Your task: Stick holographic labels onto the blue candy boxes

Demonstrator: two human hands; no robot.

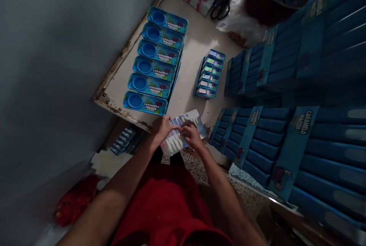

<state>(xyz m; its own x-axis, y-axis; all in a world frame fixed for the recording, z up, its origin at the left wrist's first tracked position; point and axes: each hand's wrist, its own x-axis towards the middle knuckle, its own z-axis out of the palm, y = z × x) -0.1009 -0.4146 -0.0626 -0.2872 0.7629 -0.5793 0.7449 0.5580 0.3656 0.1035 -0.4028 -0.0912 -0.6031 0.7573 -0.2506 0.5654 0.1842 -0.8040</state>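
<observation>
A shiny silver sheet of iridescent stickers (173,143) lies tilted across the table's front edge, between my hands. My left hand (163,128) grips its left edge, thumb stretched over the surface. Fingers bent into a pinch, my right hand (191,134) works at the middle of the sheet; what sits between those fingertips is too small to make out. Beyond the sheet stands a row of small blue packs with shiny stickers (211,78). To the left, several blue boxes lettered "Caramelo Macizo" (149,68), each with a round recess, overlap in a column.
Stacks of blue boxes (260,131) line the right side. At the back of the white table (190,47) are black scissors (220,9), a plastic bag (243,24) and a large pot (274,0). A grey wall (57,66) bounds the left.
</observation>
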